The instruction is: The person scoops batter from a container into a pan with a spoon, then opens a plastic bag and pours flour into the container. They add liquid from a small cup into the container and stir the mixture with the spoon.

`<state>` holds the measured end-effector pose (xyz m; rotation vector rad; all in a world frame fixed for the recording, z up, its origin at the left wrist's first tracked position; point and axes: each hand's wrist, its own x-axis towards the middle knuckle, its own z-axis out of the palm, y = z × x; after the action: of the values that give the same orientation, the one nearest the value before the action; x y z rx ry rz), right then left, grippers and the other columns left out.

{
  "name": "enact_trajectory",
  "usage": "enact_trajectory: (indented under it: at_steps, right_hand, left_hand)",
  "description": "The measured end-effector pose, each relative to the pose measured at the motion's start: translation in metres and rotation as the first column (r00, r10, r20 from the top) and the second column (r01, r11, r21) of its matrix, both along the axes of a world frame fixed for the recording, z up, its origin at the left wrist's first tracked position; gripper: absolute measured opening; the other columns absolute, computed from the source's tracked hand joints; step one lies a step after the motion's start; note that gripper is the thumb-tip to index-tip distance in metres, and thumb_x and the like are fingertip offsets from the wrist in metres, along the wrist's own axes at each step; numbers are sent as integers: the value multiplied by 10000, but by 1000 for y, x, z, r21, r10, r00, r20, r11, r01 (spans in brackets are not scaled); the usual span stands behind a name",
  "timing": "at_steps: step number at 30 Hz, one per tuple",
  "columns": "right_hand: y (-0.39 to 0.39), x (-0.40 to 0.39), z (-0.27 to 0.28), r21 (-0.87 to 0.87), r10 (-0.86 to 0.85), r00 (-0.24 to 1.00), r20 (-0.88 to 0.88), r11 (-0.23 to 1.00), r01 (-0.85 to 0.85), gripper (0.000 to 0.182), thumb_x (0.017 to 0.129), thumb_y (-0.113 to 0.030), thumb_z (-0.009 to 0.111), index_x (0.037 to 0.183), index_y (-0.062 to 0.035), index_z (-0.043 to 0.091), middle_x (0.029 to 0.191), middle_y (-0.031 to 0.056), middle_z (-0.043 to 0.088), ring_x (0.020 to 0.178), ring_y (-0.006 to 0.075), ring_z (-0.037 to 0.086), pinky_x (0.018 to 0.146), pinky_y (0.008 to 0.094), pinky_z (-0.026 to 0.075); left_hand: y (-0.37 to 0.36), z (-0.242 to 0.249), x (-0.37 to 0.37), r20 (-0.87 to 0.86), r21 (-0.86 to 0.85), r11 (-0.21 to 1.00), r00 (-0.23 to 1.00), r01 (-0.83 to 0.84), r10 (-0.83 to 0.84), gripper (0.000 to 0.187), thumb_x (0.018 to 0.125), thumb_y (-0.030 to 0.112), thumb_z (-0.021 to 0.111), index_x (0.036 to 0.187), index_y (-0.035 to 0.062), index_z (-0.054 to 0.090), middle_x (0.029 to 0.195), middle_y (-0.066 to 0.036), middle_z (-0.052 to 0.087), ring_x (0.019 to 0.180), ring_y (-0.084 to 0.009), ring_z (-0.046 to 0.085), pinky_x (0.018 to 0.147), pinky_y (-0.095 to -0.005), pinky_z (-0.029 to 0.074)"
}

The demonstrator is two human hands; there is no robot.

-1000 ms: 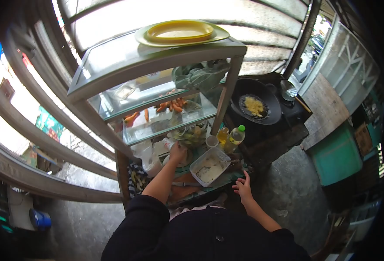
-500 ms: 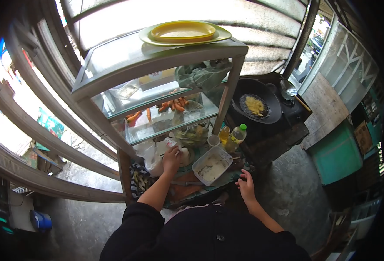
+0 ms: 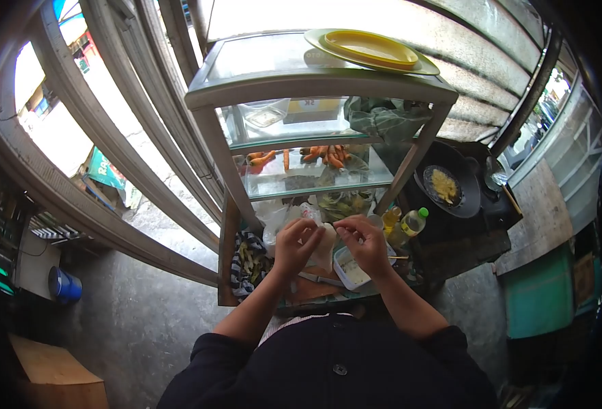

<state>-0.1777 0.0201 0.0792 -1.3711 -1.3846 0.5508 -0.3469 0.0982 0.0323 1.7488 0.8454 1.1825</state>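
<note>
Pale, soft-looking and whitish, with a slightly crumpled edge: small packet [image 3: 324, 247] held up between both hands, just above the cluttered table [image 3: 301, 294] and right in front of the glass display case [image 3: 301, 88]. Left hand [image 3: 294, 247] closed on its left side, fingers curled round it; right hand [image 3: 364, 242] pinching its upper right edge with fingertips. Probably early in the handling: packet lifted and gripped, yet apparently not opened or emptied; contents impossible to make out. White tub [image 3: 353, 271] just below the right hand, partly filled with something pale. Knife [image 3: 320, 278] lying flat on the wooden board [image 3: 311, 290] near the body. Oil bottle [image 3: 410, 225] with green cap to the right. Farther right, dark wok [image 3: 451, 187] with a yellow fried patch. Carrots [image 3: 318, 155] on the case's middle shelf, yellow plate [image 3: 369, 48] on its top.
</note>
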Motion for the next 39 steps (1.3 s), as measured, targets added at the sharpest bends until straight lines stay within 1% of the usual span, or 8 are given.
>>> enact_trajectory:
  at_steps: [7,16,19,22,24,27,31,39]
  right_hand:
    - [18,-2,34,-2,217,975,53,976,-218,112,852,-96,706,949,-54,745,901,43,675,822,115,602,718,244,448]
    - [23,11,41,-46,266,964,11,963,-266,133,841,-101,719,959,-43,740,882,61,687,813,131,616,750,278,472]
    - [23,17,39,-2,257,966,38,966,-257,142,827,-77,727,959,-26,738,843,79,681,763,123,611,695,265,475]
    - [18,23,44,-41,229,972,49,973,-227,125,821,-98,724,940,-66,743,848,53,701,793,135,638,751,289,445]
    - [14,27,51,31,177,888,424,977,-210,126,798,-120,733,923,-107,741,832,14,709,756,133,645,737,297,415]
    - [11,34,44,143,95,803,588,965,-219,127,781,-148,739,908,-152,736,823,-29,709,714,133,632,719,305,386]
    - [2,36,45,177,46,742,669,959,-220,121,771,-163,748,889,-163,725,836,-39,711,690,128,615,698,312,389]
    - [-10,38,48,267,3,646,763,909,-319,194,745,-196,764,909,-136,679,844,-41,682,678,139,602,690,326,418]
  left_hand:
    - [-7,27,-17,195,-244,955,973,171,-125,212,910,167,675,975,-35,664,892,-60,622,831,-105,616,719,-259,512]
    - [-5,38,-7,192,-217,953,966,213,-172,230,913,179,673,1008,-30,678,929,-61,626,875,-113,612,721,-257,509]
    - [-3,36,-1,185,-248,936,961,248,-206,202,919,168,674,983,-23,680,917,-38,632,874,-85,601,734,-229,490]
    - [-2,38,4,125,-206,946,965,252,-230,209,910,167,684,988,-27,677,932,-36,635,861,-86,605,724,-237,501]
    - [-1,37,6,93,-212,942,965,259,-244,210,902,168,691,977,-28,680,922,-42,640,849,-92,613,719,-243,506]
    - [2,33,8,-16,-136,955,963,264,-268,205,883,169,705,940,-27,688,879,-61,652,815,-115,633,711,-262,511]
    - [4,44,6,-190,15,949,933,316,-307,234,847,215,723,931,-2,711,821,-124,696,775,-214,683,708,-322,510]
    - [-1,68,5,-267,26,909,879,416,-395,203,840,209,714,903,16,725,825,-135,703,772,-259,695,691,-337,518]
